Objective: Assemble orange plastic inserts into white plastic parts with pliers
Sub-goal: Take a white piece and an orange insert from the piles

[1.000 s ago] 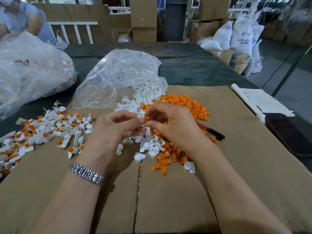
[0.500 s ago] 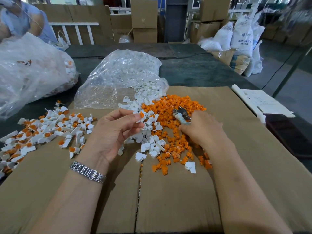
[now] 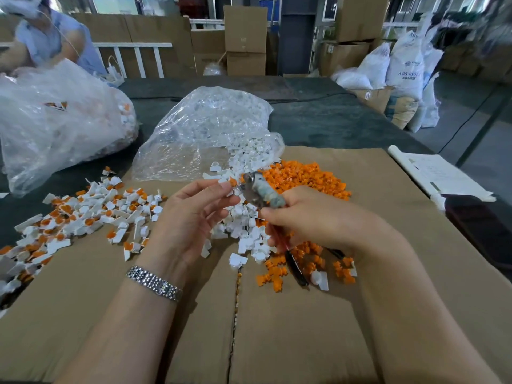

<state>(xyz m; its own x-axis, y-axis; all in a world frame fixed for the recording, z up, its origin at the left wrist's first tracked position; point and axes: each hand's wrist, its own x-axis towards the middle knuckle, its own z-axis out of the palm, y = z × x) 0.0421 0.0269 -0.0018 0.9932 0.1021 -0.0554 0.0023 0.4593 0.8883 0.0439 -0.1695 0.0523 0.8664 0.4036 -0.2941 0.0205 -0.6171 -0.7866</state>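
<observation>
since half a second ago the pliers point(image 3: 259, 189) have come up off the orange pile and their tip now meets the part held in the left hand point(image 3: 191, 217).

far left, finished pieces point(image 3: 83, 214) lie spread on the counter point(image 3: 304, 328), set aside from the raw stock. the left hand pinches a white part point(image 3: 225, 187) with an orange insert point(image 3: 233, 182) at its fingertips point(image 3: 221, 187), held up, likely so the tool can reach it. behind, a clear bag point(image 3: 205, 134) spills white parts point(image 3: 243, 220) within easy reach. the right hand point(image 3: 313, 217) has its fingers wrapped round the pliers' handles; how far the jaws stand apart i cannot tell. loose orange inserts point(image 3: 302, 176) sit far right of centre.

earlier the right hand was lower, at the pile.
</observation>
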